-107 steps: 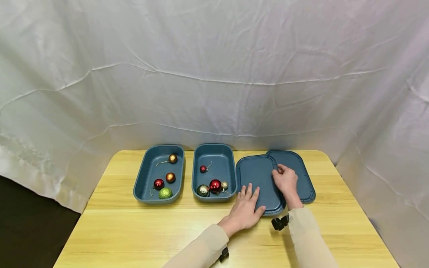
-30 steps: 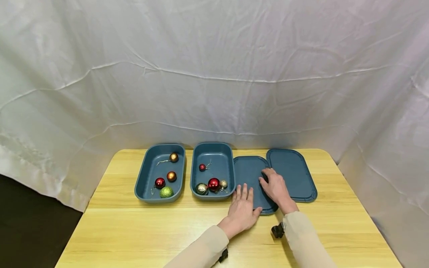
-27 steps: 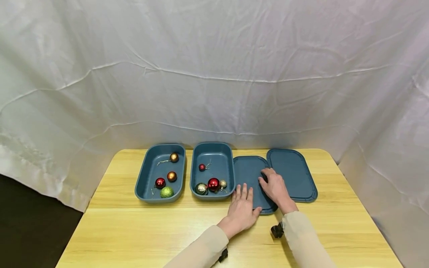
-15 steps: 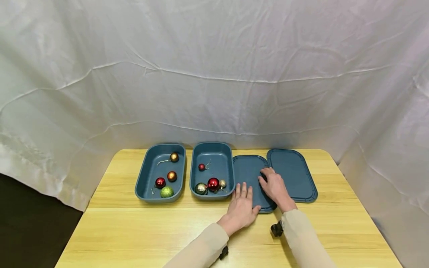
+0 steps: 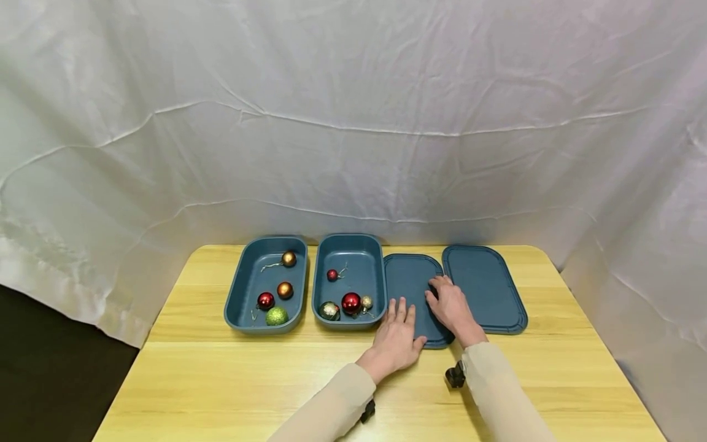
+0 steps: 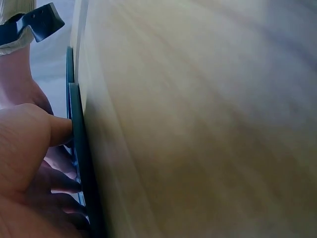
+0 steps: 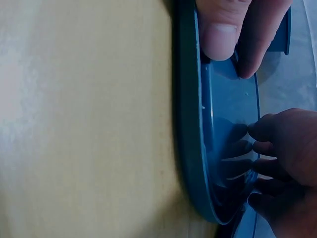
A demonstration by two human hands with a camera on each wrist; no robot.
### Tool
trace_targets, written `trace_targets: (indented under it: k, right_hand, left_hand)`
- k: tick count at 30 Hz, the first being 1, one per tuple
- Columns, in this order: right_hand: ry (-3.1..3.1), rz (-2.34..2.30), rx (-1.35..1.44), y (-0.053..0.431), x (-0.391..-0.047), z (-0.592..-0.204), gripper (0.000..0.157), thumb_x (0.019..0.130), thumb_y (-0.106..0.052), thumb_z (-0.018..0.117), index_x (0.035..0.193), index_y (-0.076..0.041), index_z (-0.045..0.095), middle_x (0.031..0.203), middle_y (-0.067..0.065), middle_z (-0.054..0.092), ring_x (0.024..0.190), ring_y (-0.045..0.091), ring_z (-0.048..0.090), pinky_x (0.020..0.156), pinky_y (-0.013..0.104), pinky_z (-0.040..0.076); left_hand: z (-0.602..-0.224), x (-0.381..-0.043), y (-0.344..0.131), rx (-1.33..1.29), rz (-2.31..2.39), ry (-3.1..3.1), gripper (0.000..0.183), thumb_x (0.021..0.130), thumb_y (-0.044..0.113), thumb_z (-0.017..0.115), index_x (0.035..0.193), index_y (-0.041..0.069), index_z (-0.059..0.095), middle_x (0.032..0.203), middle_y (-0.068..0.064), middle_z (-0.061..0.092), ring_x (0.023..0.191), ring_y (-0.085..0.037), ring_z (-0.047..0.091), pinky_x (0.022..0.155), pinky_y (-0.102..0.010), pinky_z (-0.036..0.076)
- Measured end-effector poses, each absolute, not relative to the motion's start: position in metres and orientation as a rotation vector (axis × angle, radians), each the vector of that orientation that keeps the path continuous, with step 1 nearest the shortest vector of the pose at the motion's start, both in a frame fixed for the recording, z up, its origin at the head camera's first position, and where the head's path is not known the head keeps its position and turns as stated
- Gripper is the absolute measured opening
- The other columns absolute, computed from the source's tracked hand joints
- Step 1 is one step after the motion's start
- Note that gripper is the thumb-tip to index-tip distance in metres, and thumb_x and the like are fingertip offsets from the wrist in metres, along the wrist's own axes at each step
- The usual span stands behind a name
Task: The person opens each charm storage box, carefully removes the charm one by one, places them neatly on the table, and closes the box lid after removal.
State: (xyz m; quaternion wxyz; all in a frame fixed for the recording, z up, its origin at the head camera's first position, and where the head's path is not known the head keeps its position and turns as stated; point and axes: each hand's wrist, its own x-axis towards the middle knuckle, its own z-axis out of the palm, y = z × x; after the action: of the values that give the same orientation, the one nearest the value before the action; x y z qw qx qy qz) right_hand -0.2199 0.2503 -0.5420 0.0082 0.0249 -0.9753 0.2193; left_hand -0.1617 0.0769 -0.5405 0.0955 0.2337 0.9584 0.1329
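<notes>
Near lid [image 5: 409, 276] is laid flat on the desk [image 5: 276, 380], beneath both the left grip [image 5: 394, 341] and the right grip [image 5: 452, 307]. By the left grip, with fingers straight and slightly apart, its near-left corner is covered; by the right grip, with thumb and finger apart, its right side is touched, and nothing is seen to be clamped.

If the lid were pushed sideways by the left grip, the middle container [image 5: 359, 276] just left of it could be nudged and its round ornaments set rolling. If it were pushed to the right, its edge could be caught against the far lid [image 5: 483, 288], just beyond the right grip; whether the two lids touch cannot be told. With the rim so low, lifting might be made awkward by poor finger room underneath.

Two lids are counted, and two open containers, the left container [image 5: 259, 282] being farthest left of the left grip. Eight ornaments are counted: four in that one (gold-brown, copper, red, glittery green) and four in the middle one (two red, one small gold, one green-and-silver).
</notes>
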Motion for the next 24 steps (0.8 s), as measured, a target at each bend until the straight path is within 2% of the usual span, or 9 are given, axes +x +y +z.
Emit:
trace_targets:
  k: [4,11,17,24]
  right_hand:
    - [-3.065,0.665,0.106,0.25,-0.218,-0.541,0.048,0.107,-0.02,0.061,0.145,0.01,0.056,0.156,0.034,0.048,0.15,0.052,0.038,0.12,0.066,0.037]
    - [-3.132,0.551,0.225,0.252,-0.218,-0.541,0.053,0.109,-0.026,0.059,0.149,0.007,0.053,0.157,0.033,0.047,0.151,0.052,0.037,0.125,0.069,0.025]
    - [-3.15,0.521,0.266,0.254,-0.224,-0.54,0.053,0.109,-0.026,0.058,0.15,0.009,0.052,0.157,0.035,0.046,0.149,0.052,0.04,0.123,0.071,0.026]
    - [-3.195,0.534,0.249,0.255,-0.233,-0.538,0.056,0.111,-0.026,0.053,0.153,0.01,0.046,0.161,0.036,0.039,0.152,0.054,0.035,0.125,0.07,0.024]
  left_hand:
    - [-0.542,-0.162,0.078,0.697,0.361,2.846,0.072,0.109,0.05,0.05,0.166,0.009,0.033,0.175,-0.019,0.023,0.163,-0.04,0.02,0.13,-0.046,0.031]
    - [-0.541,-0.163,0.081,0.66,0.239,2.823,0.073,0.11,0.055,0.043,0.169,0.015,0.026,0.177,-0.012,0.017,0.165,-0.034,0.015,0.132,-0.043,0.026]
    - [-0.541,-0.166,0.087,0.642,0.184,2.83,0.072,0.111,0.054,0.04,0.17,0.015,0.024,0.177,-0.012,0.016,0.165,-0.033,0.014,0.133,-0.043,0.023]
    - [-0.542,-0.175,0.091,0.669,0.15,2.854,0.071,0.112,0.051,0.039,0.169,0.013,0.024,0.177,-0.014,0.017,0.165,-0.036,0.014,0.133,-0.045,0.022]
